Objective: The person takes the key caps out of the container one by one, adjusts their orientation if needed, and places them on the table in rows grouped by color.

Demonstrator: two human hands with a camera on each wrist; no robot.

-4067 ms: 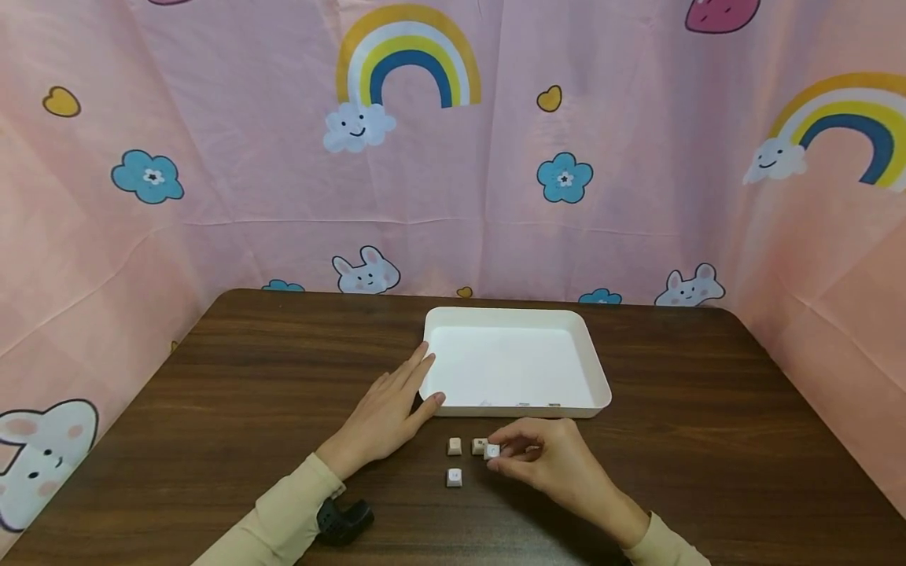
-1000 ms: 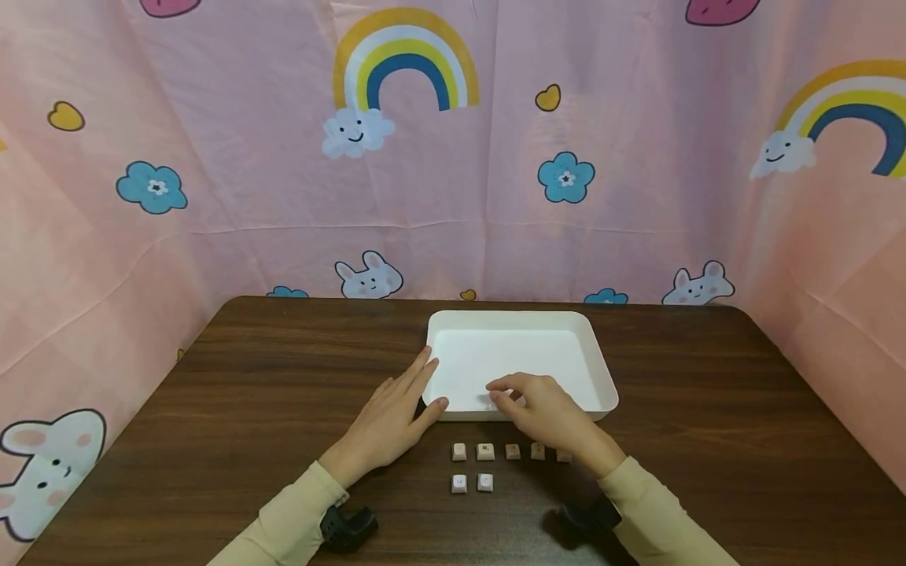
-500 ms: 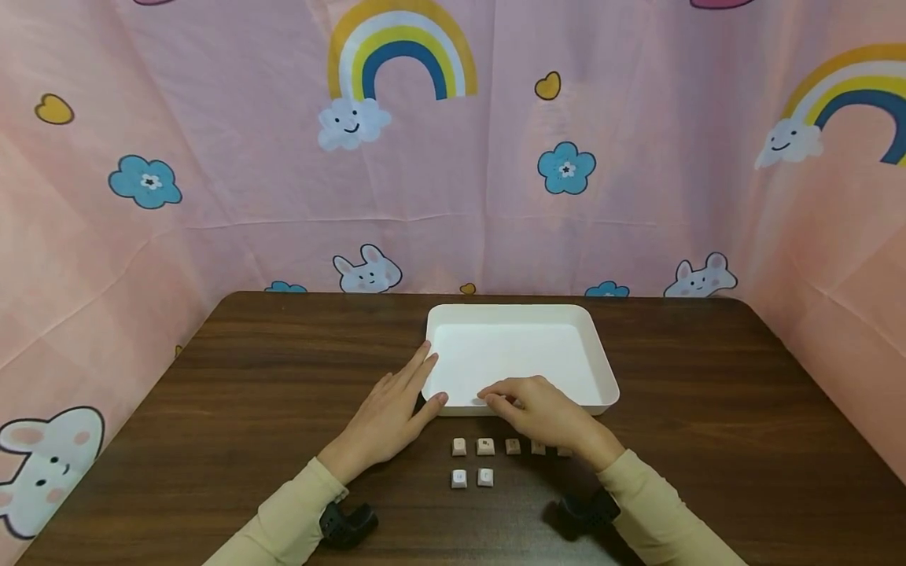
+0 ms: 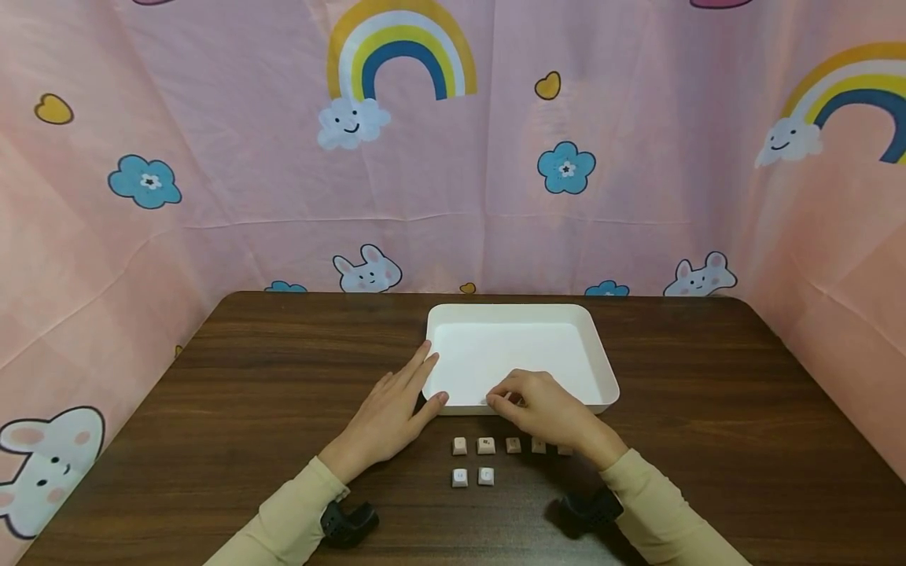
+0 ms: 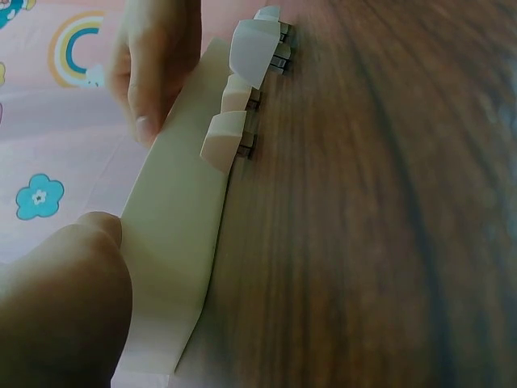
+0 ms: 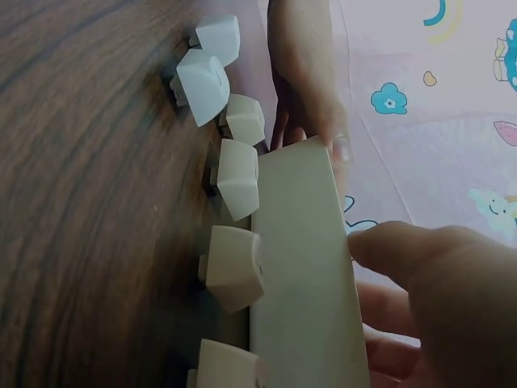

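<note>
My left hand (image 4: 385, 417) lies with fingers spread against the left side of a white rectangular tray (image 4: 602, 365), fingertips touching its rim. My right hand (image 4: 548, 409) reaches over the tray's front wall, thumb and forefinger brought together low inside it. Whether a keycap sits between those fingertips is hidden. In front of the tray, beige keycaps (image 4: 485, 446) form a row on the table; the right end is partly covered by the right wrist. Nearer to me lie two white keycaps, a left one (image 4: 459, 478) and a right one (image 4: 485, 476).
The dark wood table (image 4: 283, 346) has a patterned pink curtain (image 4: 439, 173) behind it and at both sides. A black wrist device (image 4: 347, 525) is on the left wrist, and another (image 4: 591, 507) on the right. In the right wrist view, keycaps (image 6: 236, 267) stand close to the tray's outer wall.
Earlier my right hand pinched a white keycap over the table; that area now shows more keycaps. The right hand moved to the tray and lately shifted slightly right. The left hand stays put.
</note>
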